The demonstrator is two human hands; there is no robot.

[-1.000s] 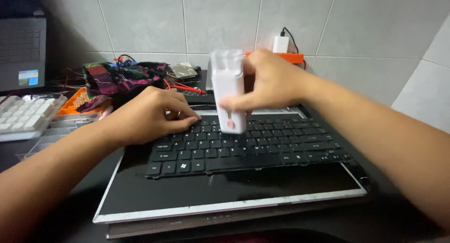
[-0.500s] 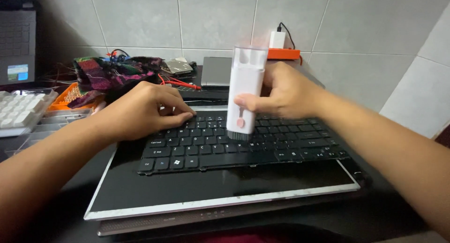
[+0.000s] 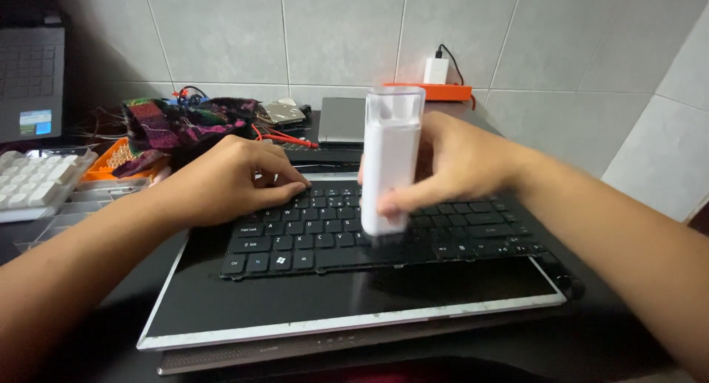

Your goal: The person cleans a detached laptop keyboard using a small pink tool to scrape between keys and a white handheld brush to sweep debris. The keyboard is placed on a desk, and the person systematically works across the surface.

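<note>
A black laptop [image 3: 354, 294] lies open and flat in front of me, its keyboard [image 3: 369, 235] facing up. My right hand [image 3: 450, 165] grips a tall white cleaning tool [image 3: 390, 158] with a clear cap on top, held upright with its lower end on the middle keys. My left hand [image 3: 236, 180] rests palm down on the upper left keys, fingers stretched toward the top row.
A white keyboard [image 3: 37, 180] lies at the left edge. Behind the laptop are a patterned cloth pouch [image 3: 185, 124], red cables [image 3: 284, 138], a grey flat device [image 3: 341, 121], and a white charger [image 3: 436, 71] on an orange shelf [image 3: 432, 93]. Tiled walls close the back and right.
The white tool has moved down and a little left across the keys. My view has shifted slightly; my left hand stays on the upper left keys.
</note>
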